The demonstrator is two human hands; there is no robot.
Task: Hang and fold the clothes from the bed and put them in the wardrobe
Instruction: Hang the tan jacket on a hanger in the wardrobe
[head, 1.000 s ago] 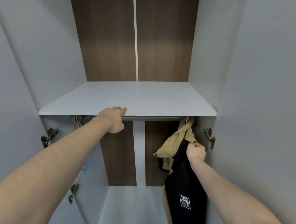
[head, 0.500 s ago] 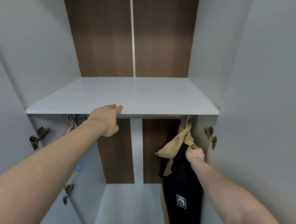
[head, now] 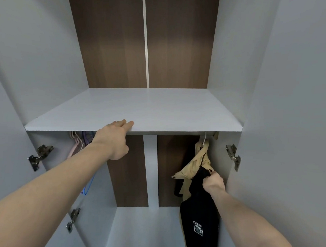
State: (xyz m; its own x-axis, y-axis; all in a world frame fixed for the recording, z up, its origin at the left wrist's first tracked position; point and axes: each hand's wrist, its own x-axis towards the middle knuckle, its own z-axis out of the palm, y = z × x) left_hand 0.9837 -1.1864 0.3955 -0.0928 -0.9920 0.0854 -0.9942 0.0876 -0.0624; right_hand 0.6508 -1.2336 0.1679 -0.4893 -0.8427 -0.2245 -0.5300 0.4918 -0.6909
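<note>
Head view looks into an open wardrobe [head: 270,78] with grey side walls and a brown wood-grain back panel split by a pale vertical strip. A white shelf [head: 138,109] runs across the wardrobe, and the left hand [head: 113,139] reaches up to its front edge, left of the middle, with straight fingers resting on the top of the shelf and the thumb side below the edge; it holds nothing. Under the shelf's right end, close to the right wall, a tan garment [head: 197,165] hangs from a white hanger hook [head: 204,140] that goes up behind the shelf's front edge; what the hook hangs on is hidden. The right hand [head: 213,182] is closed in a fist around the top of a black garment [head: 200,216], just below and touching the tan one, and the black cloth drops from that grip toward the bottom of the frame, showing a small white square label [head: 198,228]. Under the shelf's left end, near the left wall, a bunch of pink and purple hangers [head: 79,141] hangs, partly hidden by the left forearm, and a blue hanger [head: 87,187] shows lower down beside the arm. Metal hinges [head: 40,155] sit on both side walls.
</note>
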